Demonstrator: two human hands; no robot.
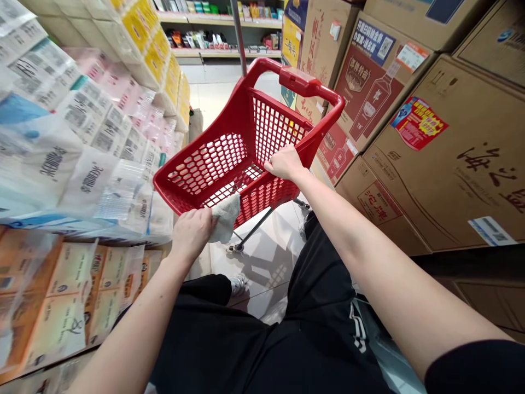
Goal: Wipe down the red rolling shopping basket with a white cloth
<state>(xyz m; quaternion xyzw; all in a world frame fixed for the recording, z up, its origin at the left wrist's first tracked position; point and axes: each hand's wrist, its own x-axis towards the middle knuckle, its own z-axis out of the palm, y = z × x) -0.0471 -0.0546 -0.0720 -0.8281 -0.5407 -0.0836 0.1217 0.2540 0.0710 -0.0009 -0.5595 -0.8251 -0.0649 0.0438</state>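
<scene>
A red plastic shopping cart (213,150) with lattice walls stands turned sideways in front of me. My right hand (286,163) is wrapped round the cart's near rim, close to the handle end. Lower left, my left hand (192,234) is closed on a pale grey cloth (226,218). The cloth drapes over the near rim towards the cart's front corner. Nothing shows in the part of the basket I can see. The red handle (301,82) arches up at the far right of the cart, untouched by either hand.
Wrapped paper packs (82,158) are piled on the left, above orange packs (69,298). Large cardboard cartons (447,142) are stacked along the right. A shelf of small goods (221,49) is at the back. A thin metal pole (239,38) rises behind the cart.
</scene>
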